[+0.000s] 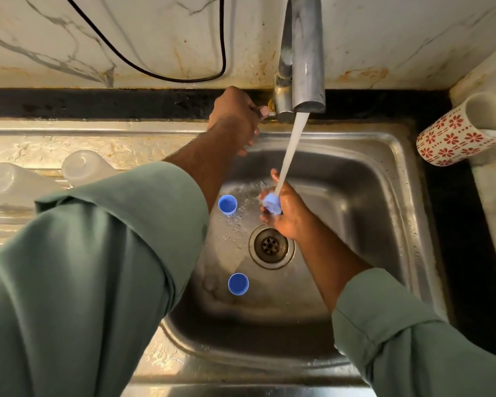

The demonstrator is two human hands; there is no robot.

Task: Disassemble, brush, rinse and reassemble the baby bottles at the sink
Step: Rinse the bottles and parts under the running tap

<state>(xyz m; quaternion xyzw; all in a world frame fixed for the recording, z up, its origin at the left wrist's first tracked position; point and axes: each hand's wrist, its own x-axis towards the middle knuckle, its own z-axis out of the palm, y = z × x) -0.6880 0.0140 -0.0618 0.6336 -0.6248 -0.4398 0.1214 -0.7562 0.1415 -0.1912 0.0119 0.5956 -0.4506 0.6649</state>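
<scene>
Water stream (291, 150) falling onto blue bottle part (272, 204) gripped by right hand (287, 212) above the sink (384, 196) drain, left hand (235, 116) grasping tap handle (269, 113), two blue caps (227, 204) in the basin's left.
</scene>
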